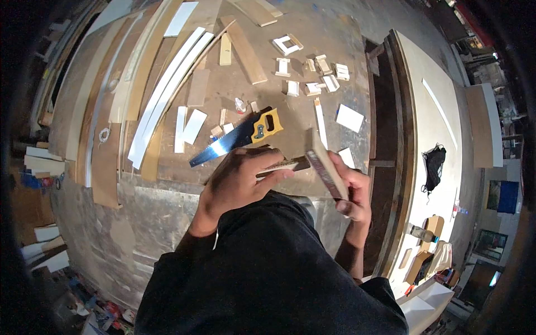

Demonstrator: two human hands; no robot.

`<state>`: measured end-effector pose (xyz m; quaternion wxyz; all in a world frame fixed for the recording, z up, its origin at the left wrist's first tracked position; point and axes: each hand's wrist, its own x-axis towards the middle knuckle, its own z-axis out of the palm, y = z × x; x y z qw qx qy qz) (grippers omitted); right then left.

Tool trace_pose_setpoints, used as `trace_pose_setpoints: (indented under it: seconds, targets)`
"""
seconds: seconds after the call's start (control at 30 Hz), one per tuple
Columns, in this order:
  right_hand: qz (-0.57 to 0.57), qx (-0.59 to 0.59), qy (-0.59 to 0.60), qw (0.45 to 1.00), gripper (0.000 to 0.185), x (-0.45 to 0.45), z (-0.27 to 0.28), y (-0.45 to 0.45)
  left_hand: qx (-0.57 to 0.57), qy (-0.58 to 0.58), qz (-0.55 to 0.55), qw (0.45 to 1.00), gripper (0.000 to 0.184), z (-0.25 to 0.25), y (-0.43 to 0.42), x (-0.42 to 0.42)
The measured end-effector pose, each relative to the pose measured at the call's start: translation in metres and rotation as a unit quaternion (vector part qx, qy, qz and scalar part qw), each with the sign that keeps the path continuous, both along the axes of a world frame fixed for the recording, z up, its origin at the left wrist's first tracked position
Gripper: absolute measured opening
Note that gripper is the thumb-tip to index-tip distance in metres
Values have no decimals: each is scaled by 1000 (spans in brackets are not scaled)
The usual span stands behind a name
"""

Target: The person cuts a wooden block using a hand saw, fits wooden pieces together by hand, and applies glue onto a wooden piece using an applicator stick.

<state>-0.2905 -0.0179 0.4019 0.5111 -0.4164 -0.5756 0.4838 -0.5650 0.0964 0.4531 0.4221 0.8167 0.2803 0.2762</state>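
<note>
Low in the middle of the head view, my left hand (245,176) is closed around a thin, flat piece (286,166) whose far end reaches toward the other hand. My right hand (353,192) grips a small wooden block (326,167), tilted, with a dark long side facing me. The block is close to the end of the flat piece; whether they touch I cannot tell. Just beyond my left hand lies a handsaw (234,135) with a yellow and black handle. Small offcuts (228,128) sit beside its blade.
Long boards and white strips (167,95) cover the left of the table (251,97). Several small wooden assemblies (292,87) stand at the upper right, near a white rectangle (349,118). A pale bench (416,111) holding a black mesh item (434,167) is on the right.
</note>
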Motion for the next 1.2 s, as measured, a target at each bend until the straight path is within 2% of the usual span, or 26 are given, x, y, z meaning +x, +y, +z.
trace_pose_setpoints:
  seconds: [0.03, 0.1, 0.17, 0.27, 0.3, 0.33, 0.4, 0.47, 0.53, 0.57, 0.6, 0.67, 0.73, 0.83, 0.87, 0.93, 1.0, 1.07, 1.13, 1.2]
  targets:
    - [2, -2, 69, 998, 77, -13, -1, 1, -12, -10, 2, 1000, 21, -3, -1, 1]
    - [18, -33, 52, 998, 76, -10, -1, 1, -26, -19, 7, 999, 20, -6, -1, 0]
    - [39, -60, 34, 997, 75, -10, -2, 10, 14, 17, -3, 1000, 19, -9, 3, -5]
    - [26, 30, -41, 998, 73, -26, 14, 22, 27, 56, -33, 998, 24, -31, -2, -2]
    - [15, -5, -106, 994, 76, -33, 35, 26, 28, 3, -27, 999, 26, -32, 1, 0]
    - [11, -6, -107, 994, 76, -30, 34, 22, 28, 2, -31, 999, 26, -27, 2, -2]
    - [0, -20, -181, 983, 76, -14, 25, 15, 9, 55, 9, 998, 28, -15, 10, -10]
    - [-1, -42, -172, 984, 74, 0, 17, 8, 15, 18, 42, 999, 29, -14, 10, -17]
    - [-79, -212, -187, 956, 72, 1, 17, 2, 55, 26, 71, 996, 28, -13, 8, -22]
    - [-67, -125, -157, 977, 75, 11, 2, -1, 52, 26, 72, 996, 28, -14, 9, -23]
    - [-66, -128, -157, 977, 75, 6, 4, 0, 71, 32, 70, 995, 26, -16, 10, -24]
    - [-111, -36, -59, 991, 80, -5, 7, 7, 93, 37, 64, 993, 24, -17, 12, -23]
    - [-90, 46, -103, 990, 90, -11, 0, 16, 70, 42, 63, 995, 22, -19, 12, -20]
    - [-71, -11, -100, 992, 88, -29, 10, 14, 94, 5, 67, 993, 21, -17, 10, -14]
    - [-35, 11, -150, 988, 86, -28, 9, 14, 95, 5, 67, 993, 21, -19, 10, -15]
    - [-54, 21, -123, 991, 86, -33, -6, 11, -12, -115, 122, 986, 24, -23, 11, -17]
    - [-52, 5, -127, 991, 87, -35, -7, 6, -3, -121, 146, 982, 29, -27, 14, -25]
    - [-50, -9, -128, 990, 88, -41, -8, 3, -190, -313, 162, 916, 35, -38, 12, -22]
    - [-59, -15, -129, 990, 91, -51, -8, 4, -208, -331, 153, 907, 41, -46, 4, -15]
    - [-55, -14, -131, 990, 94, -64, -5, 5, -294, -365, 153, 870, 45, -52, -5, -4]
